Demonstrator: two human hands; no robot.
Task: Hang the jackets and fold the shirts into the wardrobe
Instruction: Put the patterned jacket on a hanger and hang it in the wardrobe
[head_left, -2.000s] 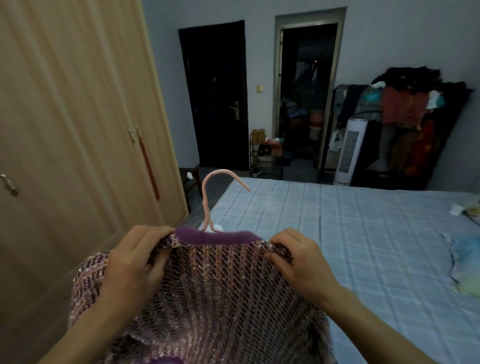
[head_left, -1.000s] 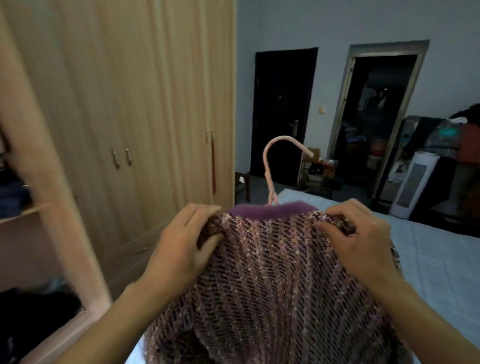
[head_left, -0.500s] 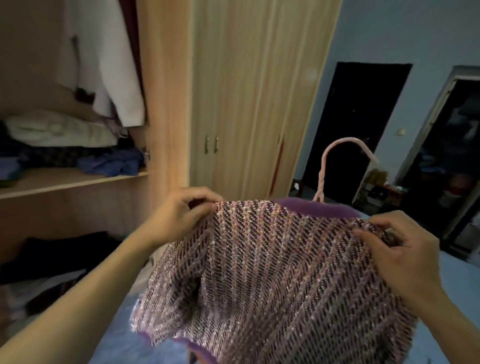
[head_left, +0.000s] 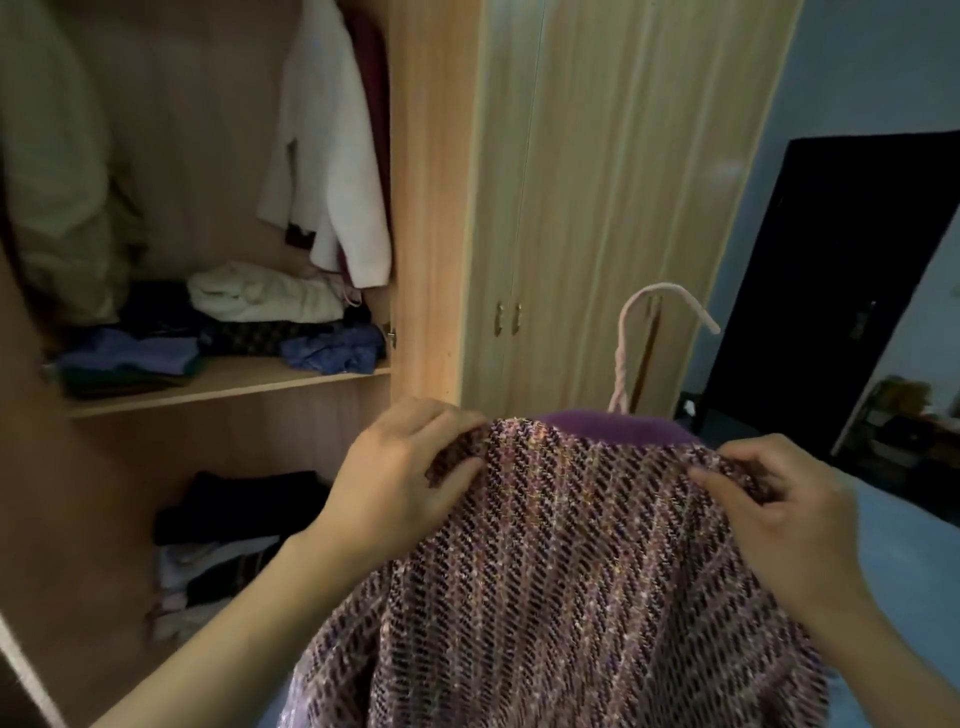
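Note:
A purple tweed jacket (head_left: 576, 561) with a plain purple collar hangs on a pink hanger (head_left: 623, 364) whose hook sticks up above the collar. My left hand (head_left: 400, 483) grips the jacket's left shoulder and my right hand (head_left: 784, 514) pinches its right shoulder. I hold the jacket up in front of the open wardrobe (head_left: 426, 208). The hanger's body is hidden inside the jacket.
A white jacket (head_left: 327, 156) and a pale garment (head_left: 57, 171) hang inside the open compartment. Folded clothes lie on the shelf (head_left: 228, 384) and dark clothes (head_left: 234, 519) are piled below it. Closed wardrobe doors (head_left: 597, 208) stand to the right, then a dark door (head_left: 831, 291). The bed (head_left: 904, 545) is at the right.
My view has swung left from the bed and doorway to the open wardrobe. Both hands have carried the jacket along, keeping their hold on its shoulders.

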